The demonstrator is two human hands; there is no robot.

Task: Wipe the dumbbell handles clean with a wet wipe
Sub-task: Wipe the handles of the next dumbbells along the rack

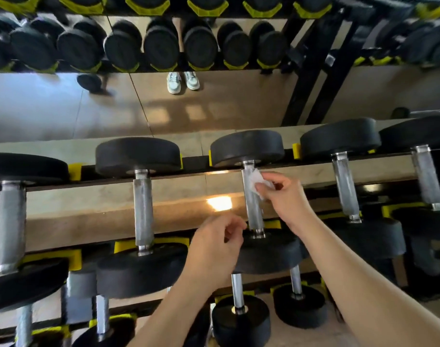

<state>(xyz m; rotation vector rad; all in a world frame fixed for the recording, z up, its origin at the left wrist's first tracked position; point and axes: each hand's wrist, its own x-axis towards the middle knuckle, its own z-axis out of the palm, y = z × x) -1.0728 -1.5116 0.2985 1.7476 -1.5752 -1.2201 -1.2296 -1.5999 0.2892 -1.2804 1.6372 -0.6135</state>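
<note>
One handle point(252, 209) is under the wipe point(256, 177) just now: it belongs to the third dumbbell point(269, 254) from the left on the middle tier. The wipe sits near its far end, just below the far head. The right hand point(286, 196) pinches the wipe between thumb and fingertips and presses it to the handle's right side. That grip likely lets the cloth slide along the knurled metal. The left hand point(213, 249) hovers by the handle's near end with its fingers loosely curled, and it appears to hold nothing. It may be waiting there to steady or turn the dumbbell, though contact cannot be made out.

Other handles point(143, 209) lie parallel on either side, well apart, so each can be reached on its own. The rack point(196, 164) holds every dumbbell by its two heads in yellow cradles point(75, 171), which leaves the handles bare across the gap. Smaller dumbbells point(241, 319) rest on the tier below. Behind, a mirror point(213, 108) shows more dumbbells and a pair of shoes point(182, 81).
</note>
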